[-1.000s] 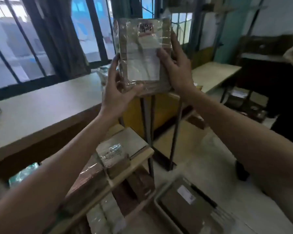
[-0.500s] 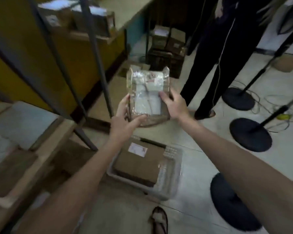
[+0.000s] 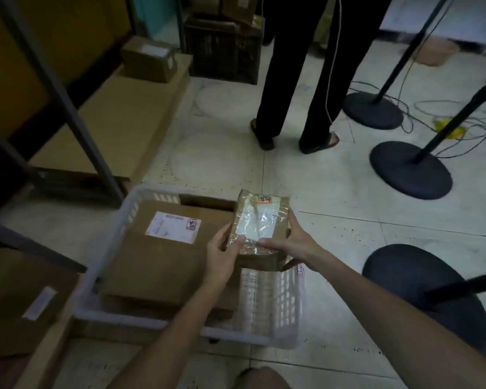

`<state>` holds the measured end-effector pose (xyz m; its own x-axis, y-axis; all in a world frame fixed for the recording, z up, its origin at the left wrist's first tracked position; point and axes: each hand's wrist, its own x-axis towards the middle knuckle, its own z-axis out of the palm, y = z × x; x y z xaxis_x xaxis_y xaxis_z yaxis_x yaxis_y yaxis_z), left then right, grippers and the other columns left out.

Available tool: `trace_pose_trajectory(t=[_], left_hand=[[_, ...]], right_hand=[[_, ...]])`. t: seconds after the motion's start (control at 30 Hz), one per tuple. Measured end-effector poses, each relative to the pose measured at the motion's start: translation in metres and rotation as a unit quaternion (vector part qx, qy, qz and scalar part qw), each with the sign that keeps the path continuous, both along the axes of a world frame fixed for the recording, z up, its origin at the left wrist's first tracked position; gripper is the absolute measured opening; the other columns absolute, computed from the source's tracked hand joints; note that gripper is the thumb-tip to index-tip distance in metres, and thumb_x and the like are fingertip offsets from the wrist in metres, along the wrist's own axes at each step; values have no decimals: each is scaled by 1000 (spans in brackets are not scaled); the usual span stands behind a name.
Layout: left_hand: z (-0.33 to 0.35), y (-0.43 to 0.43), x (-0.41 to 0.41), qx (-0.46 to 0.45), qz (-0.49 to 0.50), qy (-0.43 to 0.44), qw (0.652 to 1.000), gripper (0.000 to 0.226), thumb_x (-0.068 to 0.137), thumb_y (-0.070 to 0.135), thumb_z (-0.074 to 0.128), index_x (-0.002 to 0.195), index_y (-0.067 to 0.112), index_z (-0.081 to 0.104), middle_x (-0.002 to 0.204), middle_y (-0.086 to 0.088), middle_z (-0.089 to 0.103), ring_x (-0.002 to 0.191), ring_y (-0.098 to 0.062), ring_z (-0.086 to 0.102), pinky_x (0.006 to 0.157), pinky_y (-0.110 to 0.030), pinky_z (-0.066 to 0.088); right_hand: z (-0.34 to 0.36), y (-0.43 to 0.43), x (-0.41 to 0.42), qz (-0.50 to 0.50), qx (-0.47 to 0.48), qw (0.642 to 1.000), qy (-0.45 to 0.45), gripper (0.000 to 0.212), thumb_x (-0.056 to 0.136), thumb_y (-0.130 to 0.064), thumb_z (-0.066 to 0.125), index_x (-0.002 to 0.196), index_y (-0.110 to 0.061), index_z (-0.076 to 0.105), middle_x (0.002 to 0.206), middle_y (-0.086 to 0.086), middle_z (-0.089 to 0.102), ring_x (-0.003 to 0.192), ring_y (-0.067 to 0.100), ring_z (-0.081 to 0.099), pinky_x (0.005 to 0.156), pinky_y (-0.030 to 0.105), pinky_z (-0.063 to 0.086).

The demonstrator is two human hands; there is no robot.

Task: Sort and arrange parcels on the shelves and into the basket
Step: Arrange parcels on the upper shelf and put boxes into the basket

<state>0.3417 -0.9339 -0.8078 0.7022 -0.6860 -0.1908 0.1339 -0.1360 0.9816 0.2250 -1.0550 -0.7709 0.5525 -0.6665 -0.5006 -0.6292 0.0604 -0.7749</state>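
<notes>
Both hands hold a small brown parcel (image 3: 260,228) wrapped in shiny clear tape, with a white label on its face and a small red-marked sticker near its far end. The left hand (image 3: 222,258) grips the near left corner, its fingers (image 3: 237,242) curled onto the front of the wrap; the right hand (image 3: 292,242) clasps the right side, with its thumb laid across the lower front edge. The parcel is tilted, far end raised, over the far right corner of a white slotted basket (image 3: 275,299) that sits on the tiled floor (image 3: 348,220) — whether its underside touches the basket rim cannot be told. Inside the basket, filling its left part, lies a large flat cardboard box (image 3: 157,265) bearing a white shipping label (image 3: 173,227); the right part beside it shows bare mesh. To the left rise the grey metal posts (image 3: 68,102) of a shelf frame, and beyond them a small carton (image 3: 148,61) rests on a low cardboard-coloured platform. Another labelled box (image 3: 20,299) sits at the lower left, just beside the basket. Further off, a person in dark trousers (image 3: 292,80) stands on the floor, near round black stand bases (image 3: 410,169) and a tangle of cables (image 3: 446,127).
</notes>
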Motion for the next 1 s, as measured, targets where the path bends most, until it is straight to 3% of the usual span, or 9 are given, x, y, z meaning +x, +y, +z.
trace_pose_trajectory(t=[0.07, 0.13, 0.27, 0.43, 0.5, 0.57, 0.67, 0.83, 1.0], left_hand=[[-29, -8, -5, -3, 19, 6, 1000, 41, 83, 8, 63, 121, 21, 55, 99, 13, 62, 83, 8, 61, 65, -11, 49], [-48, -10, -10, -4, 36, 4, 999, 45, 85, 14, 61, 129, 19, 50, 99, 17, 59, 79, 12, 61, 60, -7, 47], [-71, -4, -18, 22, 42, -39, 998, 47, 87, 27, 58, 132, 25, 45, 118, 4, 59, 91, 3, 56, 71, -16, 47], [-85, 13, -13, 85, -120, -112, 983, 64, 82, 46, 59, 137, 41, 28, 144, -1, 39, 129, -19, 38, 102, -47, 38], [-96, 27, -4, 164, -183, -255, 935, 78, 77, 56, 60, 140, 44, 16, 150, 3, 28, 139, -24, 22, 110, -56, 21], [-112, 38, 4, 254, -224, -393, 855, 89, 73, 67, 55, 143, 41, 8, 156, 6, 12, 143, -21, 4, 109, -59, 2], [-129, 41, 11, 317, -260, -474, 779, 95, 70, 73, 51, 145, 37, 4, 157, 4, -5, 143, -19, -7, 105, -65, -9], [-135, 41, 11, 313, -255, -481, 778, 96, 69, 73, 53, 144, 39, 3, 157, 6, -6, 143, -18, -8, 103, -66, -11], [-129, 38, 2, 326, -247, -474, 780, 90, 71, 62, 58, 142, 41, 6, 156, 1, -7, 142, -24, -11, 98, -73, -11]], right_hand=[[-27, 5, -3, -36, -50, 998, -17, 96, 68, -46, 78, 144, -36, 19, 137, 3, 51, 115, 20, 53, 79, 28, 52], [-48, 13, -4, -69, -71, 995, -14, 92, 73, -51, 71, 146, -34, 17, 139, 7, 48, 113, 25, 54, 67, 28, 55], [-76, 33, -1, -132, 33, 990, -30, 77, 82, -50, 63, 145, -38, 20, 140, 10, 45, 110, 40, 56, 42, 32, 54], [-94, 34, -5, -260, 6, 961, -98, 39, 89, -31, 60, 126, -23, 49, 117, 10, 60, 95, 28, 62, 69, 44, 59], [-101, 37, -6, -275, -20, 956, -100, 33, 90, -31, 58, 122, -22, 51, 108, 6, 59, 94, 28, 62, 73, 45, 59], [-108, 42, -2, -308, -20, 945, -113, 33, 91, -32, 57, 120, -17, 52, 99, 2, 59, 90, 24, 62, 76, 43, 58], [-118, 47, 5, -383, -22, 920, -86, 39, 90, -38, 57, 111, -5, 58, 97, 7, 61, 96, 29, 62, 86, 49, 54], [-118, 49, 10, -395, -51, 916, -53, 39, 93, -39, 52, 104, -3, 56, 106, 17, 63, 100, 35, 62, 87, 52, 52], [-120, 60, 7, -431, -14, 901, -57, 40, 90, -35, 57, 116, -5, 57, 113, 16, 63, 105, 35, 60, 92, 51, 49]])
